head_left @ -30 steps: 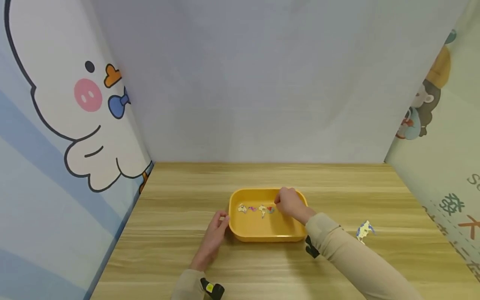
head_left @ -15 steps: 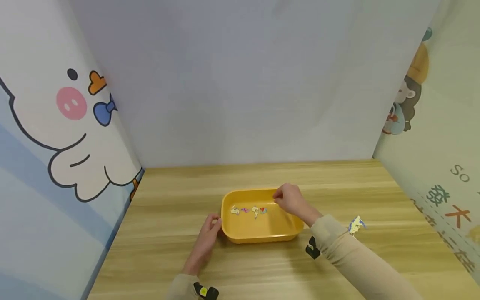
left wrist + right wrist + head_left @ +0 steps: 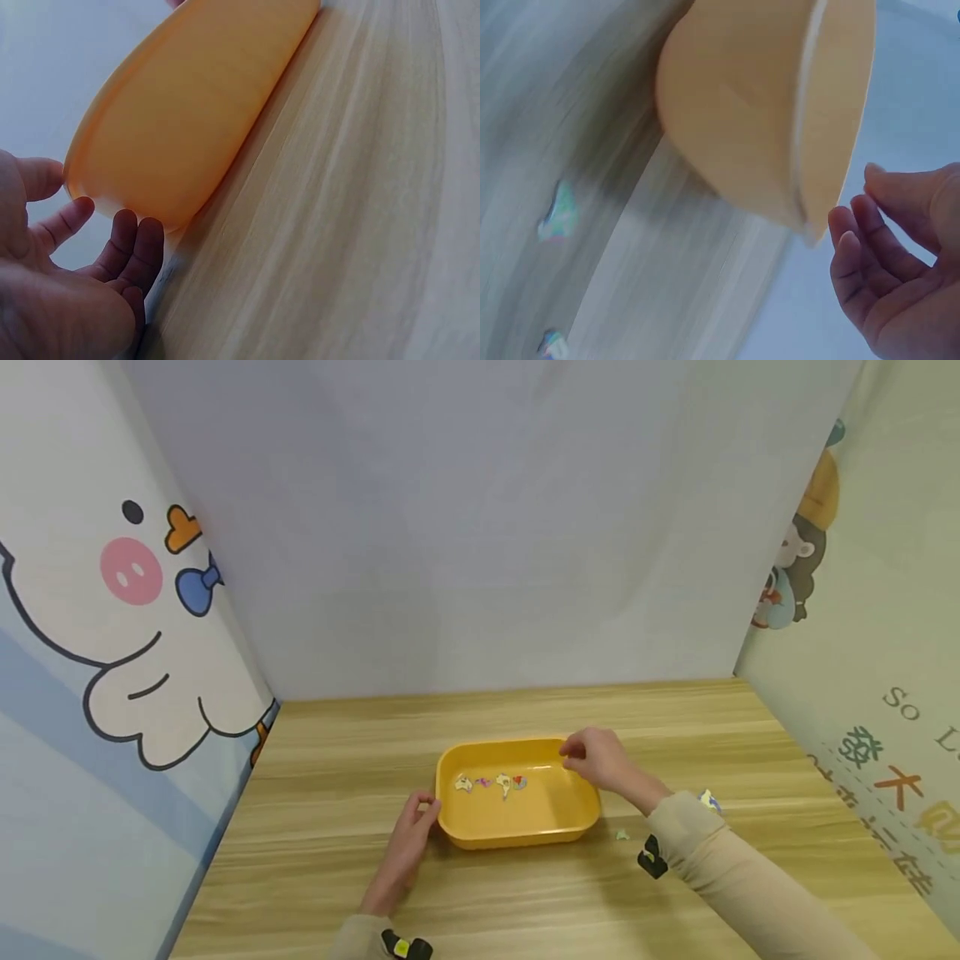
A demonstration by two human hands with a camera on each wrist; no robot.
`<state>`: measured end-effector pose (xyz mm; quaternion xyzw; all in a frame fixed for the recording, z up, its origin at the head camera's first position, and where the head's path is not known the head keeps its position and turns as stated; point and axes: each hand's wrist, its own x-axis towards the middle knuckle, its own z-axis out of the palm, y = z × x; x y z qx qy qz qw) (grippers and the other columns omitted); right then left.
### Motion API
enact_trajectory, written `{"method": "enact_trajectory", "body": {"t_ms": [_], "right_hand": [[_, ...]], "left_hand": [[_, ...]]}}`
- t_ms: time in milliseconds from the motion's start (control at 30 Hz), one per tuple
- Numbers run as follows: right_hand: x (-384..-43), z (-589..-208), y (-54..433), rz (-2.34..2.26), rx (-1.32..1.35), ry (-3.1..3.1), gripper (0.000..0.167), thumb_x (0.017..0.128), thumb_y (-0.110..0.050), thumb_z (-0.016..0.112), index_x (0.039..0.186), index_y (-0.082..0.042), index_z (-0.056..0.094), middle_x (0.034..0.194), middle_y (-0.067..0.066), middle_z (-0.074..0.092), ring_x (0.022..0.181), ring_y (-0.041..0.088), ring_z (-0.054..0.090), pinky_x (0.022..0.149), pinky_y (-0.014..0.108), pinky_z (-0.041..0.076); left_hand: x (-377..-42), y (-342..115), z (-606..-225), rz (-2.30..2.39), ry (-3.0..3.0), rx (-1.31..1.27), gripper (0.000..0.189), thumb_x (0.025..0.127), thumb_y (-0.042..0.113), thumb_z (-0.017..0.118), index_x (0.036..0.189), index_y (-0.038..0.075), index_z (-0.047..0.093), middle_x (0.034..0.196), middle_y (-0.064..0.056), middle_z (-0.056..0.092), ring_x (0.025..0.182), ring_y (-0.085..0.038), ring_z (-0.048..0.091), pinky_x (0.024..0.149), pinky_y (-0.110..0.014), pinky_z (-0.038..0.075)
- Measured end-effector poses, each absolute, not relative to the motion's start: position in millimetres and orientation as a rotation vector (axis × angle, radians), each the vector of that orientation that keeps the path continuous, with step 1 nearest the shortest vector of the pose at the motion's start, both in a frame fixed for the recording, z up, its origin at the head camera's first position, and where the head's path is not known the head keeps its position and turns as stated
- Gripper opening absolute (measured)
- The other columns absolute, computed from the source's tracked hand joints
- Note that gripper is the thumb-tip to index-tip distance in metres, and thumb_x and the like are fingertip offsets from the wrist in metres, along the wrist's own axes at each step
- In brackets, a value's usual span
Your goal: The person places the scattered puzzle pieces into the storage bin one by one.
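A yellow tray (image 3: pixel 517 827) stands on the wooden table. Several small flat printed cut-outs (image 3: pixel 503 785) lie in a row on its floor; their exact kind is too small to tell. At the tray's left end my left hand (image 3: pixel 407 839) touches the wall and rim with loosely bent fingers (image 3: pixel 124 244). My right hand (image 3: pixel 600 760) hovers over the right rear corner. Its thumb and fingers are slightly apart, and the right wrist view shows nothing between them. A small pale green piece (image 3: pixel 622 835) lies on the table right of the tray.
A blue and cream cut-out (image 3: pixel 709 802) lies farther right on the table, partly covered by the right sleeve (image 3: pixel 705 835). A plain pale curtain (image 3: pixel 487 568) hangs behind the table, with printed sheets at both sides.
My right hand has moved right from over the tray's floor to its rim. The pale green piece has come into sight. The head view has shifted; my left hand stays at the tray.
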<state>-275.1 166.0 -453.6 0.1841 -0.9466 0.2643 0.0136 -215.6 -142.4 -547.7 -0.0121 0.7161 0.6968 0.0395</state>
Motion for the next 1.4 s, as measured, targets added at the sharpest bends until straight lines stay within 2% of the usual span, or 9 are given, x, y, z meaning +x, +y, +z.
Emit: {"method": "enact_trajectory", "body": {"t_ms": [467,1000,1200,1400], "right_hand": [[-273.2,-453.5,199.8,0.848,0.541,-2.911,0.011,0.084,-0.002,0.07,0.095,0.002,0.071,0.083,0.006,0.067,0.071,0.017,0.059,0.065,0.033,0.049],[-259.6,-463.4,241.2,0.843,0.458,-2.992,0.01,0.084,0.002,0.068,0.093,0.006,0.068,0.084,0.008,0.065,0.076,0.022,0.06,0.069,0.038,0.05],[-251.8,-464.6,252.1,0.696,0.446,-3.074,0.01,0.079,-0.002,0.073,0.084,0.004,0.067,0.076,0.005,0.062,0.07,0.021,0.058,0.065,0.038,0.049],[-244.7,-471.2,262.6,0.621,0.394,-3.164,0.013,0.073,-0.002,0.077,0.078,0.002,0.065,0.077,0.007,0.06,0.071,0.025,0.057,0.066,0.041,0.049]], "left_hand": [[-216.2,-142.9,-545.9,2.104,2.195,-0.04,0.022,0.101,0.022,0.047,0.11,0.002,0.046,0.083,-0.009,0.049,0.082,-0.025,0.048,0.074,-0.034,0.037],[-217.0,-141.0,-549.0,2.103,2.205,-0.07,0.02,0.101,0.022,0.048,0.108,0.003,0.046,0.083,-0.01,0.048,0.081,-0.026,0.047,0.07,-0.033,0.036],[-216.7,-140.6,-550.0,2.117,2.207,-0.085,0.019,0.101,0.021,0.048,0.107,0.003,0.046,0.085,-0.013,0.047,0.081,-0.026,0.046,0.071,-0.033,0.035],[-217.0,-140.8,-550.0,2.114,2.198,-0.084,0.02,0.101,0.022,0.048,0.107,0.003,0.046,0.085,-0.015,0.047,0.081,-0.026,0.045,0.07,-0.033,0.034]]}}
